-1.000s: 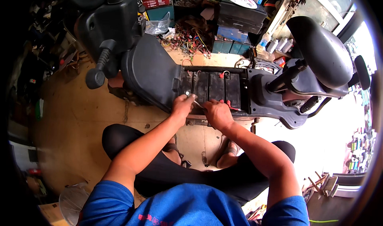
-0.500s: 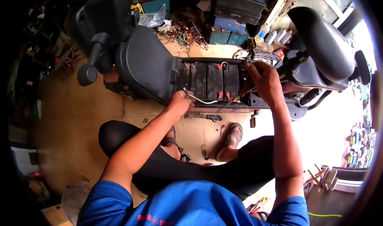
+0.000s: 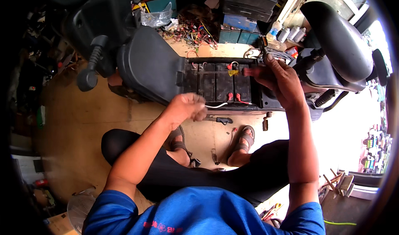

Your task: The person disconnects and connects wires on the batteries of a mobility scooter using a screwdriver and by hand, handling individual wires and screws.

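Four-sided dark batteries (image 3: 206, 85) stand in a row inside the open battery compartment (image 3: 254, 108) of an electric scooter, with small red terminal covers (image 3: 230, 96) on some. Curled at the compartment's near left edge is my left hand (image 3: 187, 108), its fingertips smeared by motion. A white wire (image 3: 217, 106) runs out from its fingers along the near edge; the wire's other end at the hand is hidden. My right hand (image 3: 283, 79), over the right end of the compartment, grips a screwdriver (image 3: 252, 71) by its reddish handle. The shaft, with a yellow patch, points left above the batteries.
The scooter's black seat panel (image 3: 149, 69) leans at left, and a larger padded seat (image 3: 336, 44) stands at right. Behind lie tangled wires (image 3: 193, 31), stacked boxes (image 3: 245, 11) and spray cans (image 3: 293, 34). My sandalled feet rest on the floor below.
The screwdriver has swung up from pointing down at the near edge to lying across above the batteries. My right hand has shifted slightly right; my left has turned and dropped slightly.
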`<act>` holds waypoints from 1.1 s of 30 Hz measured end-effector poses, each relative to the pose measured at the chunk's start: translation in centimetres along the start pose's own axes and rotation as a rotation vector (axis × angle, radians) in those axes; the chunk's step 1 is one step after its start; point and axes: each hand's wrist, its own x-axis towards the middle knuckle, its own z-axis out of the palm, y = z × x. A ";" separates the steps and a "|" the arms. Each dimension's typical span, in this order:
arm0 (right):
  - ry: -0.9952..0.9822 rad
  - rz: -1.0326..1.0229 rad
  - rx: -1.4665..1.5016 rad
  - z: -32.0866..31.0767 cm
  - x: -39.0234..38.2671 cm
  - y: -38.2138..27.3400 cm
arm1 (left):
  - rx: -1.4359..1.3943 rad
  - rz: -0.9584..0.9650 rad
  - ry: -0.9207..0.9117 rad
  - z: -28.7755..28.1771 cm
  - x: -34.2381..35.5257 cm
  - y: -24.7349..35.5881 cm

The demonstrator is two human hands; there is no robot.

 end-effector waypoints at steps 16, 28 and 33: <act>0.004 -0.245 -0.092 3.9 -2.7 -0.1 | -0.660 0.331 0.004 -1.3 1.1 3.7; 0.037 -0.275 -0.124 3.7 -2.8 0.1 | -0.634 0.342 -0.007 -1.2 1.0 4.0; 0.043 -0.272 -0.121 3.6 -2.7 0.4 | -0.628 0.351 -0.014 -1.4 1.2 3.7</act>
